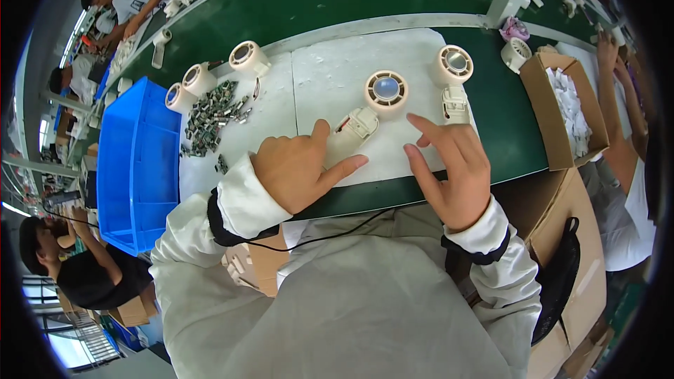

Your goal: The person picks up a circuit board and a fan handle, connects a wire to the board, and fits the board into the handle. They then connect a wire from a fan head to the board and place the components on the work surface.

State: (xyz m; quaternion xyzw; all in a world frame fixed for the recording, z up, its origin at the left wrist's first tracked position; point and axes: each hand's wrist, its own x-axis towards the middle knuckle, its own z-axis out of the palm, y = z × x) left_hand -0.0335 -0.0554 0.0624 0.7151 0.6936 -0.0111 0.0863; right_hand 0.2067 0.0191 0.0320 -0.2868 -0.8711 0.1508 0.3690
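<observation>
On the white work mat in front of me lies a cream handheld fan with a round, slotted head (386, 90) and an opened handle (356, 128) showing a bit of red inside. My left hand (289, 172) is beside the handle's lower end, thumb and index finger spread on either side of it; its other fingers are partly hidden. To the right of the fan, my right hand (458, 172) hovers with thumb and fingers apart, holding nothing. Another fan head (455, 64) with its handle (455, 104) lies beyond that hand.
A pile of small green circuit boards (209, 123) lies left, near several fan heads (248, 60). A blue bin (138, 168) stands at the left edge. At right is a cardboard box (562, 109) of white parts. A black cord (323, 240) runs from my left wrist. Other people work on both sides.
</observation>
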